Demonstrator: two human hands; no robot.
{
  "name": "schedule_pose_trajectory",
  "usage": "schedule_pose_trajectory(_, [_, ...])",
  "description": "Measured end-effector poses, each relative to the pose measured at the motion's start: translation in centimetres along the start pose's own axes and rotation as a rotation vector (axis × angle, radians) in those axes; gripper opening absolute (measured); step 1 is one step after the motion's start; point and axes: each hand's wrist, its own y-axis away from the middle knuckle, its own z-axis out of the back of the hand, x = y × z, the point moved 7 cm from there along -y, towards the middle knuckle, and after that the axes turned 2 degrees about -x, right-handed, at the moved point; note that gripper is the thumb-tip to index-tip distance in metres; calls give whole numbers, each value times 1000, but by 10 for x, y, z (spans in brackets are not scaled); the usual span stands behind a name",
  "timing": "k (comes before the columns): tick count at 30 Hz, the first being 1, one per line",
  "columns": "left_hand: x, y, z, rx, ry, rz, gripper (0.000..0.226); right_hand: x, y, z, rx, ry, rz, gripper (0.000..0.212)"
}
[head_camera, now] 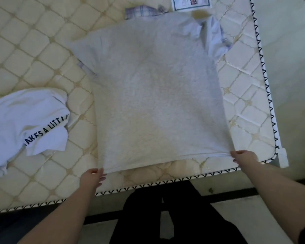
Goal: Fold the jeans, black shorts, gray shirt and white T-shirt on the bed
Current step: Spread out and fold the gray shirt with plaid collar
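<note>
Left hand (92, 178) and right hand (243, 156) pinch one gray shirt (153, 95) (hem corners) — one white T-shirt (28, 120) beside.

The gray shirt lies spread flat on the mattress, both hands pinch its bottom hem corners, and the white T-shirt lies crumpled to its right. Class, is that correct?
One detail is wrong. The head view shows the white T-shirt crumpled to the left of the gray shirt, not the right. The rest holds: the gray shirt lies spread on the mattress, with the left hand and right hand pinching its bottom hem corners.

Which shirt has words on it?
The white T-shirt, crumpled to the left. It shows dark letters along its edge; the gray shirt spread flat is plain.
</note>
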Motion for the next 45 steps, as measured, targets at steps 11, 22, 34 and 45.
schedule_pose_trajectory(11, [35, -15, 2, -65, -537, -74, 43, -35, 4, -2, 57, 418, 2, 37])
schedule_pose_trajectory(22, [45, -16, -6, -87, -528, -33, 32, -38, -3, -8, 0, 405, 52, 26])
schedule_pose_trajectory(34, [38, 1, -10, -132, -657, -79, 42, -16, -7, -3, -72, 439, 135, 40])
schedule_pose_trajectory(45, [-114, 12, -18, -123, -503, -391, 31, 174, 59, -80, 16, 108, 529, 31])
